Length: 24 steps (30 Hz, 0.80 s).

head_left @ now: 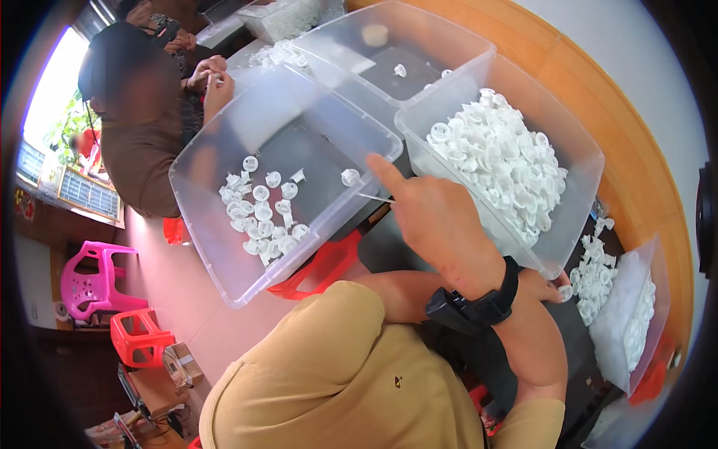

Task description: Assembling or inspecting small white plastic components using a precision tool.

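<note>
My arms cross in front of me. My right hand [430, 213], its wrist in a black strap device [479, 299], is over the inner rim of the left clear tub [351, 209]. Its index finger stretches out toward a single white round plastic part [350, 177] just beyond it. A thin pale rod [376, 198] juts from beneath this hand, whose curled fingers are hidden. My left arm passes under the right wrist. Partly covered, my left hand [550, 288] pinches a white plastic part [566, 292] at the near corner of the right tub [587, 161].
Several white parts [262, 213] lie in the left tub; a large heap [497, 161] fills the right one. A third tub [456, 41] stands behind. At right are more parts [594, 280] and a bag [624, 307]. A co-worker [142, 142] sits at left, near pink and red stools.
</note>
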Motion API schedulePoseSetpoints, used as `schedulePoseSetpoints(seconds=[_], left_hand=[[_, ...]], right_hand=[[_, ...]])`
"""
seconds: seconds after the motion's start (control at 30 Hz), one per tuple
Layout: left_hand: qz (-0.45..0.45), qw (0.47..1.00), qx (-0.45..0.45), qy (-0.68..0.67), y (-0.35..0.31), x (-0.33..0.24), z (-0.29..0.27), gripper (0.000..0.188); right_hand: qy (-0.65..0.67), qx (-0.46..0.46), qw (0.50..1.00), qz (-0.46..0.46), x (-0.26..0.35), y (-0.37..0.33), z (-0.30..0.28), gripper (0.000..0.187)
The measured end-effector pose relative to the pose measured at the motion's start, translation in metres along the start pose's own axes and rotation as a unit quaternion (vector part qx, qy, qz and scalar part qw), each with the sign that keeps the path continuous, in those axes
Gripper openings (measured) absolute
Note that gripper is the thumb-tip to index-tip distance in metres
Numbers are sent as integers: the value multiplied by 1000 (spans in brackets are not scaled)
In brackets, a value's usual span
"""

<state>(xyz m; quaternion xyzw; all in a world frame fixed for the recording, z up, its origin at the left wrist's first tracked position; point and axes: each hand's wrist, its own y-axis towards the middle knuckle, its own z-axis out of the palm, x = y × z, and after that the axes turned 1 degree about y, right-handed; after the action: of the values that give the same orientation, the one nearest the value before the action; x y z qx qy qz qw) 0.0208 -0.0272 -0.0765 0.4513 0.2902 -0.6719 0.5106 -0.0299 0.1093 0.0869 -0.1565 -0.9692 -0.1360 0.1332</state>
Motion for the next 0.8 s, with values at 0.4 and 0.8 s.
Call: schedulePoseSetpoints(seconds=[0.4, 0.8], left_hand=[[23, 999, 13, 42, -4, -2, 3, 29], [5, 999, 40, 15, -5, 7, 7, 30]], right_hand=[[-65, -92, 993, -22, -14, 8, 10, 29], [-113, -57, 992, 22, 4, -15, -19, 77]])
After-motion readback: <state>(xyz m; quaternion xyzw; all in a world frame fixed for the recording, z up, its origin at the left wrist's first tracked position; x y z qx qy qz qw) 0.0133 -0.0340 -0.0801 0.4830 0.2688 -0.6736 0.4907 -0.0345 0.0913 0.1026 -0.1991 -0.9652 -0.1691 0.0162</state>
